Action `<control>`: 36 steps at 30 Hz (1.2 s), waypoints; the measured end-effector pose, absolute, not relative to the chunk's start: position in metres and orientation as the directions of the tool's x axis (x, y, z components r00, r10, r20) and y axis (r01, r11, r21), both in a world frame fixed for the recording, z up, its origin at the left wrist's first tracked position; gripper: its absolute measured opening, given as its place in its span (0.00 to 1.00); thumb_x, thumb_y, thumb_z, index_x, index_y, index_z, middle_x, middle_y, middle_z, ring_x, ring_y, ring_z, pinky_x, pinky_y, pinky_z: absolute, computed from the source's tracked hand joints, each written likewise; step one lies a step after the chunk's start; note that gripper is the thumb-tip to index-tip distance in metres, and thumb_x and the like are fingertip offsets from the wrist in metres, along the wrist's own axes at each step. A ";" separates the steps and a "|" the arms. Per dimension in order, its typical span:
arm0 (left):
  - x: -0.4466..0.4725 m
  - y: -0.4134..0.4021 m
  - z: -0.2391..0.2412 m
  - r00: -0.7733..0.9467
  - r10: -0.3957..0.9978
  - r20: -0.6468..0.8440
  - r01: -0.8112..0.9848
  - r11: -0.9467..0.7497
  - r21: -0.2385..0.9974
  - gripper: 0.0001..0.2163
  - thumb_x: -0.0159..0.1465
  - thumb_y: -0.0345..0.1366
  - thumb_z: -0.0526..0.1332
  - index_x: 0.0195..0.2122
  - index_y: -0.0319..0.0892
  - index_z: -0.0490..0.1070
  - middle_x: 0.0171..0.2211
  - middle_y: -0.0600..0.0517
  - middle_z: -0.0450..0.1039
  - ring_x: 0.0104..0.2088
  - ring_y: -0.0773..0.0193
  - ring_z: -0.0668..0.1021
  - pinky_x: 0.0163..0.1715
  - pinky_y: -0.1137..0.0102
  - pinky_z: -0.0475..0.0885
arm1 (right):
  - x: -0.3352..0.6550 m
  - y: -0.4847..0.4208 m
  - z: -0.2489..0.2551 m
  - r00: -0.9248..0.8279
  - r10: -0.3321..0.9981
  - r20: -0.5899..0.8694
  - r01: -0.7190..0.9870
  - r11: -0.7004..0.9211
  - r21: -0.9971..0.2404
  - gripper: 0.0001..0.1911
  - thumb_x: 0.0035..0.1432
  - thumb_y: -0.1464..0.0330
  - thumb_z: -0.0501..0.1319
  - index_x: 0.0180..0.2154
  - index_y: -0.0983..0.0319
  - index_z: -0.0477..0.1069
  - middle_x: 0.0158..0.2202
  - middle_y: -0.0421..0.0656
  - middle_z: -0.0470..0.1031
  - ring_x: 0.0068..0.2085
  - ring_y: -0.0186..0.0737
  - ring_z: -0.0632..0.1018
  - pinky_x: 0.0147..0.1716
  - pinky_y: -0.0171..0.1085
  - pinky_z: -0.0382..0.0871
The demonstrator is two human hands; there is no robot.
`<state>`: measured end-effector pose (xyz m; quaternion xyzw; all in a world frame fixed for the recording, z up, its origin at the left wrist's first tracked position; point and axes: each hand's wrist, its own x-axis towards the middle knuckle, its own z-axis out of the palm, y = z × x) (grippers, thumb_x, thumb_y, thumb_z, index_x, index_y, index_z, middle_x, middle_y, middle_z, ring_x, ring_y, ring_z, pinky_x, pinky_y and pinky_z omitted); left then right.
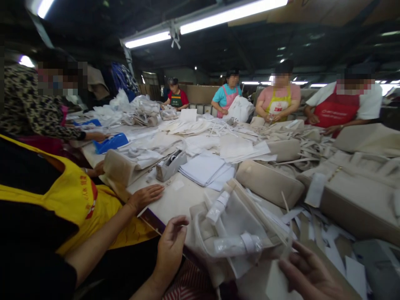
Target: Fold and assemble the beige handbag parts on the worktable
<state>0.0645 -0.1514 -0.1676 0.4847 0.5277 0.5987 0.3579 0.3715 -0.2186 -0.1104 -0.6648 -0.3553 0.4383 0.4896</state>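
A translucent pouch (pixel 240 216) with beige trim lies in front of me, holding two small clear bottles with white caps (pixel 237 245). My left hand (pixel 170 250) hovers at the pouch's left edge, fingers loosely curled and holding nothing. At the pouch's lower right corner, my right hand (pixel 309 273) pinches the beige edge between thumb and fingers. A co-worker in a yellow apron (pixel 71 196) sits close on my left, one hand (pixel 145 196) flat on the table.
A tape dispenser (pixel 171 164) and a stack of white sheets (pixel 206 168) sit mid-table. Beige bags (pixel 268 183) and paper strips pile up on the right. Blue trays (pixel 111 142) lie at the left. Several people work around the table's far side.
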 end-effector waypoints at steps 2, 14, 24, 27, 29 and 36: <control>0.067 -0.177 -0.149 -0.167 0.962 0.214 0.029 -0.213 0.977 0.10 0.60 0.41 0.59 0.39 0.42 0.69 0.38 0.49 0.72 0.42 0.61 0.74 0.46 0.69 0.68 | 0.332 -0.220 -0.101 0.218 0.958 -0.186 -0.043 -0.181 -0.982 0.32 0.40 0.54 0.69 0.45 0.61 0.64 0.31 0.43 0.76 0.30 0.42 0.76 0.22 0.34 0.70; 0.055 -0.255 -0.154 0.273 0.938 -0.215 -0.235 0.282 0.930 0.19 0.55 0.48 0.63 0.37 0.36 0.70 0.29 0.51 0.72 0.26 0.69 0.71 0.26 0.75 0.64 | 0.212 -0.241 -0.139 -0.178 0.966 -0.190 0.083 -0.177 -0.981 0.17 0.49 0.54 0.62 0.30 0.61 0.69 0.20 0.36 0.66 0.22 0.32 0.67 0.20 0.30 0.61; 0.012 -0.277 -0.173 0.295 0.941 -0.168 -0.117 0.210 0.971 0.10 0.54 0.37 0.63 0.33 0.36 0.71 0.26 0.55 0.68 0.26 0.72 0.67 0.27 0.77 0.63 | 0.191 -0.236 -0.146 -0.103 0.987 -0.127 0.296 -0.092 -0.951 0.22 0.51 0.49 0.58 0.22 0.62 0.66 0.15 0.37 0.64 0.17 0.30 0.64 0.15 0.30 0.53; 0.014 -0.275 -0.179 0.310 0.943 -0.120 -0.183 0.183 0.966 0.10 0.55 0.37 0.62 0.33 0.35 0.70 0.28 0.52 0.72 0.30 0.68 0.72 0.33 0.72 0.67 | 0.181 -0.239 -0.161 -0.193 0.971 -0.140 0.317 -0.074 -0.945 0.22 0.52 0.50 0.57 0.26 0.63 0.70 0.18 0.38 0.67 0.19 0.31 0.66 0.17 0.31 0.56; 0.018 -0.272 -0.185 0.294 0.949 -0.110 -0.231 0.182 0.956 0.13 0.56 0.41 0.62 0.32 0.35 0.69 0.27 0.50 0.72 0.28 0.66 0.73 0.32 0.70 0.69 | 0.175 -0.242 -0.171 -0.236 0.963 -0.134 0.338 -0.048 -0.940 0.21 0.53 0.51 0.57 0.27 0.64 0.71 0.19 0.38 0.68 0.21 0.31 0.66 0.19 0.30 0.58; 0.023 -0.262 -0.204 0.194 0.961 -0.198 -0.143 0.228 0.963 0.16 0.55 0.48 0.61 0.29 0.36 0.68 0.19 0.56 0.66 0.18 0.73 0.67 0.20 0.77 0.61 | 0.178 -0.237 -0.179 -0.266 0.939 -0.218 0.347 -0.117 -0.930 0.19 0.56 0.53 0.54 0.25 0.62 0.67 0.18 0.37 0.66 0.18 0.31 0.66 0.16 0.30 0.57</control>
